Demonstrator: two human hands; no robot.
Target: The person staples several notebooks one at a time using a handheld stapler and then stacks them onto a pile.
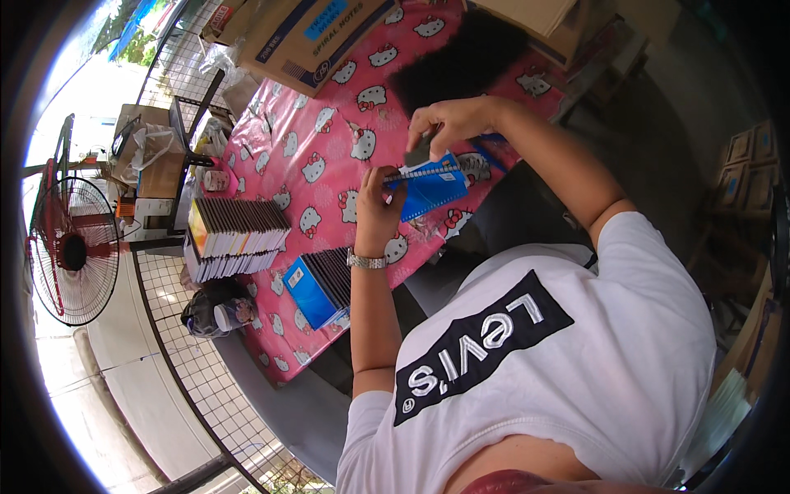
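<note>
A blue spiral notebook [432, 196] lies at the near edge of the table, its punched edge turned away from me. My left hand [378, 210], with a metal watch on the wrist, grips the left end of that edge, thumb and fingers closed around it. Along the edge runs a wire coil [476, 169], whose loose right end sticks out past the cover. Just above the coil, my right hand [457, 122] pinches a small dark piece [418, 155]; its exact kind is unclear.
The table has a pink patterned cover [317, 198]. Notebooks stand in a tall stack [239, 230] and a blue-covered stack [314, 284] to the left. A carton [309, 45] and a dark pile [461, 62] occupy the far side. A fan [74, 251] stands beyond the left end.
</note>
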